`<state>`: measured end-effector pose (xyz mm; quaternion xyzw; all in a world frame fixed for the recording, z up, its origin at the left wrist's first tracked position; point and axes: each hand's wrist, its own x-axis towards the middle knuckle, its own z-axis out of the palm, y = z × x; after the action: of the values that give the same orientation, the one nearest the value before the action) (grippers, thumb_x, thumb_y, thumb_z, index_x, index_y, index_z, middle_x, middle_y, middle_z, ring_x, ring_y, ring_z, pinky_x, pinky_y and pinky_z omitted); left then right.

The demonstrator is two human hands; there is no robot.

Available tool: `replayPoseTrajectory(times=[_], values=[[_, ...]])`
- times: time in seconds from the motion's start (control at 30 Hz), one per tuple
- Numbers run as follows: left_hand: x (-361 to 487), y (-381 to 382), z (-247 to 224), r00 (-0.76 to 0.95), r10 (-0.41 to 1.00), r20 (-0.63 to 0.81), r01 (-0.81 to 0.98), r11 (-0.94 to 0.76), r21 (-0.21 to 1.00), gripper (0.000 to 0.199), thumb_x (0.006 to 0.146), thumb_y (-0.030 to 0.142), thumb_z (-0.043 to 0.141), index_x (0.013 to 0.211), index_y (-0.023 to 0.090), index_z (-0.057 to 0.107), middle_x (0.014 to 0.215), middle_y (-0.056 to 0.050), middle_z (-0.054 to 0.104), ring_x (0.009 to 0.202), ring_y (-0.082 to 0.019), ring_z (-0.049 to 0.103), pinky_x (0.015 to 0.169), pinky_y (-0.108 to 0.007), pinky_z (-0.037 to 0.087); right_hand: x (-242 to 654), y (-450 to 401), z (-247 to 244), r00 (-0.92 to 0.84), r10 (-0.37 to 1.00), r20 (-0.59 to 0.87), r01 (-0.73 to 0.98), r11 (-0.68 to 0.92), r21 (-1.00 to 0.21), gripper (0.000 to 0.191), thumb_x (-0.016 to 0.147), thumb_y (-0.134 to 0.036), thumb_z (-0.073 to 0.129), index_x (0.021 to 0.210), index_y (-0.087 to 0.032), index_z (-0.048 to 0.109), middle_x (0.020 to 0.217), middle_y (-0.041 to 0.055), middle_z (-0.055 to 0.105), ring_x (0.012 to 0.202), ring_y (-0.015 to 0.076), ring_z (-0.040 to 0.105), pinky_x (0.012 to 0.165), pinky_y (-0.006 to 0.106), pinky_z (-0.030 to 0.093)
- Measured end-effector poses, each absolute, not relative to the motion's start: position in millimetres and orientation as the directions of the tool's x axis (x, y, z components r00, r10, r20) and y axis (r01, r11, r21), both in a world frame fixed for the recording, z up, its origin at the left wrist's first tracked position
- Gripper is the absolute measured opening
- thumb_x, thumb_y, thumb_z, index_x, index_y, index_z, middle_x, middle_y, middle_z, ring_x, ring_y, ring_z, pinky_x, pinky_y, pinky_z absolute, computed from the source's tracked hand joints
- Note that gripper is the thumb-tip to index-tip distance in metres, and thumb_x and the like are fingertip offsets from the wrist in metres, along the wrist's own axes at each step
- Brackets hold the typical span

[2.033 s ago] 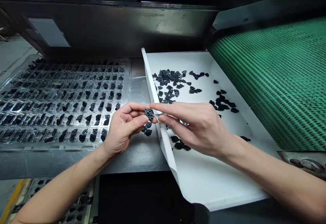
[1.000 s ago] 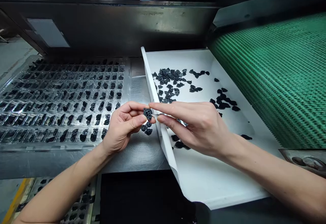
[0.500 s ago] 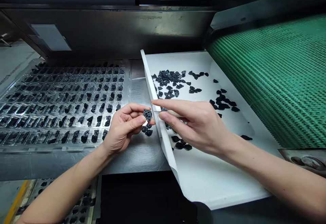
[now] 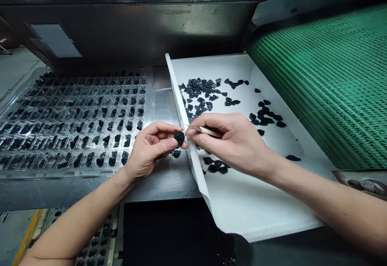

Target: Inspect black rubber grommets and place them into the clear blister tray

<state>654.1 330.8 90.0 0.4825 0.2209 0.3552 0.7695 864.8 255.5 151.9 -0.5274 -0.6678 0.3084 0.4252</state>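
One black part (image 4: 179,137), probably light, stiff and best held by its rim, sits in the left hand (image 4: 148,149), pinched by thumb and fingers above the metal surface (image 4: 169,183); the right hand (image 4: 237,145) grips a slim pale-handled tool (image 4: 211,132) nearby

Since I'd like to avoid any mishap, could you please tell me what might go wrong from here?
The small black part could slip from the left hand, which pinches it by the edge. The slim tool in the right hand sits close to both, so it might scratch or jab either. If dropped, the part could mix with loose black parts nearby.
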Motion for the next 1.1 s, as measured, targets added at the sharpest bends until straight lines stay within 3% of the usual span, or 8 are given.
replayPoseTrajectory(times=[0.2,0.3,0.4,0.5,0.77,0.9,1.0,1.1], values=[[653.7,331.6,90.5,0.631,0.776,-0.012,-0.329,0.282,0.902,0.030,0.085,0.029,0.094,0.108,0.015,0.082,0.083,-0.011,0.079,0.056,-0.009,0.058,0.049,-0.017,0.035,865.9,256.2,153.7,-0.082,0.972,0.221,0.435,0.234,-0.869,0.016,0.103,-0.022,0.069,0.092,-0.018,0.079,0.063,-0.0053,0.057,0.053,0.0078,0.041,0.051,0.024,0.032],[654.0,331.2,88.2,0.619,0.785,0.029,-0.361,0.252,0.898,0.026,0.085,0.025,0.094,0.107,0.018,0.084,0.086,-0.009,0.080,0.062,-0.010,0.065,0.052,-0.016,0.043,863.3,256.0,153.1,-0.099,0.972,0.215,0.433,0.237,-0.870,0.012,0.100,-0.019,0.071,0.092,-0.018,0.079,0.074,-0.0024,0.067,0.063,0.0098,0.055,0.057,0.024,0.040],[654.1,329.9,86.4,0.584,0.807,0.086,-0.362,0.164,0.917,0.026,0.082,0.021,0.095,0.106,0.020,0.085,0.100,-0.009,0.082,0.081,-0.016,0.075,0.067,-0.021,0.058,861.9,255.5,151.1,-0.094,0.968,0.231,0.469,0.248,-0.848,0.007,0.096,-0.016,0.073,0.092,-0.018,0.078,0.082,-0.0005,0.071,0.070,0.0115,0.061,0.061,0.024,0.043],[653.1,327.6,86.5,0.562,0.816,0.133,-0.302,0.053,0.952,0.024,0.084,0.021,0.094,0.106,0.020,0.086,0.105,-0.010,0.083,0.088,-0.020,0.077,0.077,-0.027,0.063,862.0,254.5,149.8,-0.107,0.950,0.293,0.540,0.303,-0.785,0.012,0.093,-0.009,0.068,0.087,-0.017,0.075,0.073,-0.0030,0.065,0.063,0.0096,0.053,0.059,0.025,0.039],[649.5,324.2,87.5,0.553,0.800,0.232,-0.201,-0.142,0.969,0.022,0.091,0.023,0.090,0.113,0.023,0.087,0.101,-0.007,0.081,0.087,-0.018,0.076,0.074,-0.024,0.062,862.9,254.0,151.0,-0.138,0.930,0.340,0.575,0.355,-0.737,0.018,0.082,0.001,0.061,0.074,-0.014,0.067,0.065,-0.0057,0.052,0.058,0.0068,0.042,0.054,0.026,0.029],[649.8,325.2,84.8,0.575,0.786,0.229,-0.215,-0.124,0.969,0.023,0.092,0.023,0.088,0.115,0.023,0.086,0.104,-0.008,0.082,0.091,-0.020,0.078,0.074,-0.025,0.063,865.0,254.8,151.7,-0.091,0.929,0.358,0.548,0.347,-0.761,0.020,0.081,0.003,0.062,0.073,-0.015,0.064,0.063,-0.0073,0.043,0.059,0.0058,0.037,0.054,0.023,0.028],[651.1,325.9,84.9,0.590,0.780,0.210,-0.252,-0.070,0.965,0.023,0.093,0.024,0.088,0.115,0.023,0.085,0.104,-0.008,0.082,0.093,-0.021,0.079,0.077,-0.027,0.063,866.2,254.9,153.0,-0.056,0.941,0.335,0.544,0.310,-0.780,0.018,0.084,0.000,0.063,0.077,-0.016,0.067,0.064,-0.0071,0.047,0.059,0.0063,0.039,0.054,0.023,0.030],[653.1,327.7,86.0,0.596,0.786,0.163,-0.298,0.028,0.954,0.022,0.094,0.025,0.087,0.115,0.022,0.083,0.097,-0.008,0.082,0.078,-0.014,0.074,0.066,-0.020,0.056,865.6,254.6,154.4,-0.046,0.949,0.313,0.538,0.288,-0.792,0.014,0.091,-0.006,0.064,0.083,-0.017,0.068,0.064,-0.0067,0.052,0.058,0.0071,0.042,0.054,0.022,0.032]])
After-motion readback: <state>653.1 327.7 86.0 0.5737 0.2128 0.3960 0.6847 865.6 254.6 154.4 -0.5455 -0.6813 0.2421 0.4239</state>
